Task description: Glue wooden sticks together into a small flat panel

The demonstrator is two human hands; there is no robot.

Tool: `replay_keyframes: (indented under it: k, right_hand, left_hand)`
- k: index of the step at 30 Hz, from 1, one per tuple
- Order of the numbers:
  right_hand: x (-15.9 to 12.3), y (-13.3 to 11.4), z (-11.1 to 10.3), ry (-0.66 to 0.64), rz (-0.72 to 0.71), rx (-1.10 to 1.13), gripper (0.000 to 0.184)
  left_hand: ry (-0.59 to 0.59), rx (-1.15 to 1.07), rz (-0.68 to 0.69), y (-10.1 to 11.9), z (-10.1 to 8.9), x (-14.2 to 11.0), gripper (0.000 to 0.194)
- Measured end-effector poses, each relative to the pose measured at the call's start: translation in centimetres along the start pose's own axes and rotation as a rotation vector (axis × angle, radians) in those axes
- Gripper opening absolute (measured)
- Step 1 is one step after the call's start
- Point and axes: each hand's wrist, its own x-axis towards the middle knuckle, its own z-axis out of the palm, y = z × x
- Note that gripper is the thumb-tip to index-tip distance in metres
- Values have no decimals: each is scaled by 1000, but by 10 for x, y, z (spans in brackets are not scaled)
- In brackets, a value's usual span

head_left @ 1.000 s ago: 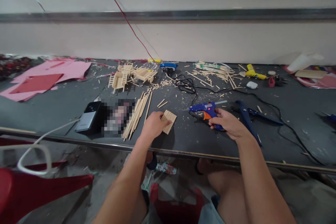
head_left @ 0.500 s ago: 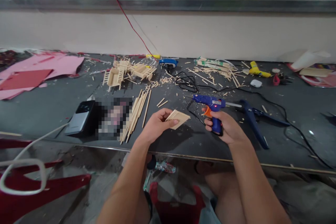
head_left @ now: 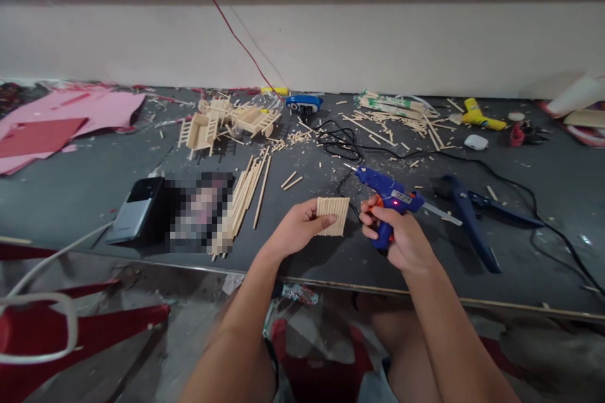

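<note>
Gluing work at a dark table (head_left: 373, 274), seen from above and behind the seated person. The left hand (head_left: 295, 228) grips a slatted wooden panel (head_left: 338, 206) by its left side, thumb laid across the face; the panel is held up near the table's near edge, about midway along it. The right hand (head_left: 410, 240) is closed around the handle of a blue hot-glue gun (head_left: 390, 186), its red light lit and its nozzle pointing toward the far edge, apart from the panel. Completed, as far as can be judged: the panel's sticks lie side by side as one flat piece, and several miniature furniture pieces (head_left: 202, 133) stand assembled toward the far edge, left of centre. Unjoined: long round sticks (head_left: 246, 186) in a loose bundle left of the panel, two short sticks (head_left: 293, 182) between this bundle and the gun, and a partly wrapped stick pack (head_left: 392, 105) near the far edge. No legs or rails are visible on the panel, so it appears to be a part rather than a finished piece; whether fresh glue is on it cannot be told.
</note>
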Motion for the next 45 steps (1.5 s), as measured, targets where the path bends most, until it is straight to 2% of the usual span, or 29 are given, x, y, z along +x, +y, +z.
replay_keyframes:
  k: [5, 8, 17, 19, 24, 29, 31, 34, 37, 42, 45]
  right_hand:
    - [6, 13, 0, 149, -105, -118, 20]
    - [8, 20, -1, 184, -119, -156, 26]
    - [10, 23, 3, 314, -216, -34, 23]
    - [10, 22, 3, 339, -226, 4, 24]
    - [8, 20, 1, 329, -221, 7, 25]
    - [7, 20, 0, 264, -255, -6, 22]
    - [6, 21, 1, 245, -270, -11, 22]
    - [6, 24, 6, 241, -271, -21, 22]
    - [5, 26, 10, 259, -263, -32, 23]
    - [4, 31, 16, 242, -276, -29, 22]
    - [2, 37, 23, 241, -280, -15, 23]
  left_hand:
    - [-54, -16, -5, 0, 3, 0, 29]
    - [-87, -90, -18, -1, 8, 1, 32]
    - [-105, -319, -69, -4, 19, 0, 32]
    - [-59, -338, -87, -4, 21, 0, 28]
    - [176, -342, -84, -4, 21, 1, 22]
    - [258, -265, -48, -2, 19, 0, 22]
    - [346, -331, 2, -1, 20, 0, 25]
    - [470, -544, 34, -1, 24, 1, 26]
    - [477, -698, 16, -1, 28, 1, 23]
    - [466, -793, 58, -3, 29, 0, 23]
    - [507, -876, 97, -5, 29, 1, 24]
